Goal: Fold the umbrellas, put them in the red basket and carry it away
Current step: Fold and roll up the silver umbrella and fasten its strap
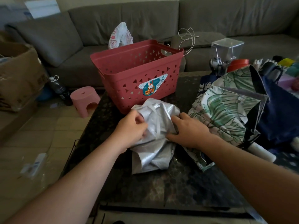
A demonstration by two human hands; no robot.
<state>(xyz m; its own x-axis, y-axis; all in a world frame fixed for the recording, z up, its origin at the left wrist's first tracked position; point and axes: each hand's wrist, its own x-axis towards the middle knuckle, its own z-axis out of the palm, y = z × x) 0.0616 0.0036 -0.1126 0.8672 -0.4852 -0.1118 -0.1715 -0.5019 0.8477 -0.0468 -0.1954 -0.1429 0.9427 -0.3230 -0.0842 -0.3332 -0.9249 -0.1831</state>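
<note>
A crumpled silver umbrella (155,147) lies on the dark table (186,188) just in front of the red basket (124,75). My left hand (131,130) grips its left side, fingers curled into the fabric. My right hand (189,131) holds the right side, thumb and fingers bunching the cloth. A white umbrella with green leaf print (221,110) lies unfolded to the right, partly open. A dark navy umbrella (275,113) sits beyond it at the far right. The basket looks empty from here.
A grey sofa (145,21) runs behind the table. A pink stool (85,98), a dark bottle (57,87) and a cardboard box (17,78) stand on the floor at left. A clear plastic box (226,47) and assorted small items crowd the table's back right.
</note>
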